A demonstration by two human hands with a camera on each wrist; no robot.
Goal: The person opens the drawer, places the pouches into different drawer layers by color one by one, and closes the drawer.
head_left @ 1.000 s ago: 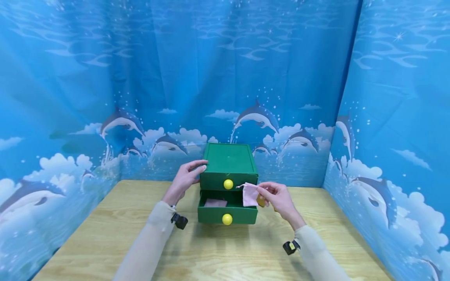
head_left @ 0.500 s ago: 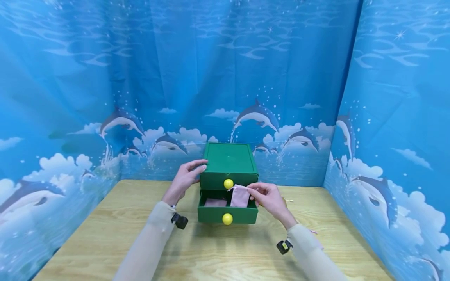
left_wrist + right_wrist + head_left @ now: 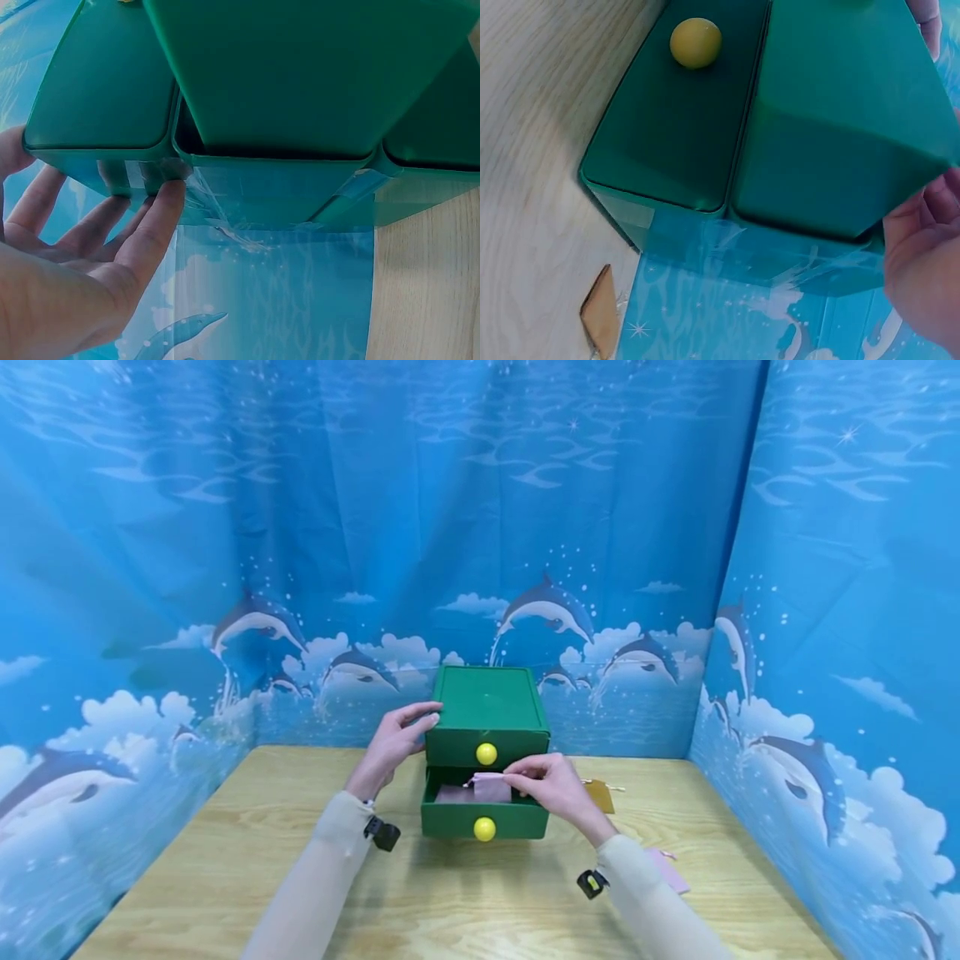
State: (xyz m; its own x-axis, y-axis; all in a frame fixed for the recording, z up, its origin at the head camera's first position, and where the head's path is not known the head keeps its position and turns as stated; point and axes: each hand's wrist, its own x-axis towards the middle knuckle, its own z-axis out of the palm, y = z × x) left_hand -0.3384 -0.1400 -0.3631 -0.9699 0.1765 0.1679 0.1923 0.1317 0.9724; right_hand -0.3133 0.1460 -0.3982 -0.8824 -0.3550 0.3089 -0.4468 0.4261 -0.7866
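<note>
A green drawer cabinet [image 3: 491, 697] stands on the table with one drawer [image 3: 465, 818] pulled out below the closed top drawer. My right hand [image 3: 551, 785] pinches a small pink drawstring pouch [image 3: 492, 789] near its gathered top, hanging low inside that drawer. Beside it in the drawer lies another pink pouch [image 3: 452, 794]. At the cabinet's left side rests my left hand [image 3: 393, 743], its fingertips against the side wall, as the left wrist view also shows. The right wrist view sees my right hand [image 3: 930, 262] by the pulled-out drawer's edge; the pouch is hidden there.
To the cabinet's right an ochre pouch [image 3: 600, 796] lies on the wooden table [image 3: 285, 860]. Nearer, a pink pouch [image 3: 670, 870] is partly behind my right sleeve. Yellow knobs [image 3: 487, 754] stick out of the drawer fronts. A blue dolphin-print curtain [image 3: 420, 568] encloses the table.
My right hand has moved left with the pink pouch, from the drawer's right end, and down into the drawer. The ochre and pink pouches on the table came into view. My left hand stays put.
</note>
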